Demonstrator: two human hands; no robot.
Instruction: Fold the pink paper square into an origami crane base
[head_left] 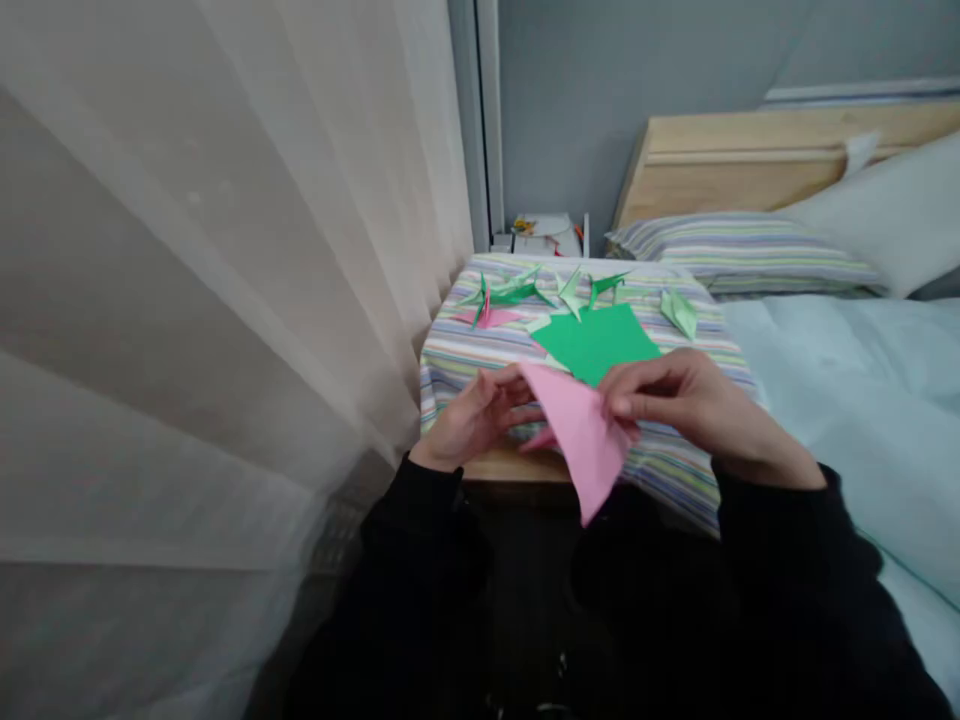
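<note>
A folded sheet of pink paper [581, 430] is held up in front of me, above the table's near edge, with one point hanging down. My right hand [667, 395] pinches its right side between thumb and fingers. At the upper left corner, my left hand [487, 410] grips the paper, its fingertips partly behind it. Just beyond lies a flat green sheet of paper [600, 340], partly hidden by my right hand. Folded paper cranes sit farther back, including a dark green one [604, 287], a pale green one [571, 292] and a pink one [491, 315].
A striped cloth [457, 345] covers the small table. On it, to the right, rests a light green folded paper piece [679, 313]. A pale curtain [300, 250] hangs close on the left. The bed [840, 370] with a striped pillow [742, 250] stands on the right.
</note>
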